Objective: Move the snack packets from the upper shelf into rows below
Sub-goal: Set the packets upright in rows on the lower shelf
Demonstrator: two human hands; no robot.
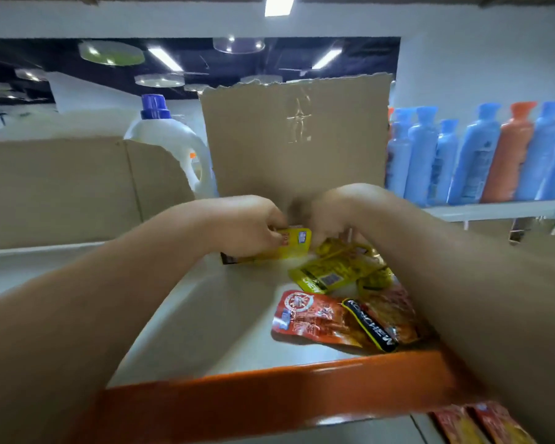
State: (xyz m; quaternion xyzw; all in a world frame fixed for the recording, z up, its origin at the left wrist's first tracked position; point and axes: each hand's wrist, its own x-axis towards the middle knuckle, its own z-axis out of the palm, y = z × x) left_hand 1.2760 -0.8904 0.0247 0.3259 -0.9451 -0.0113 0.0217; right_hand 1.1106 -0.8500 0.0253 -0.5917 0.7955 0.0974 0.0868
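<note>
The upper shelf point(205, 315) fills the view, its orange edge point(269, 379) nearest. A cardboard flap point(295, 139) stands at the back, with a white jug point(167, 139) to its left and blue and orange bottles point(474, 155) off to the right. Both arms reach in over the edge.

The left hand point(247, 225) has its fingers point(276, 234) curled round a yellow packet point(293, 243), held near the flap. The right hand point(330, 216) is just beside it, dipping toward the yellow pile point(337, 270). It is blurred, so I cannot tell whether its fingers grip anything. Red packets point(318, 318) lie loose near the edge, and more packets point(484, 424) show on the level below.

The right forearm passes close over the red packets and could sweep them off the edge when it draws back. Pulling from the heap may also drag neighbouring packets along, and slick foil can slip from a light pinch.

A black strip point(370, 325) on one red packet reads "KONCHEW". The other print and the faint marks on the flap are too blurred to read.
</note>
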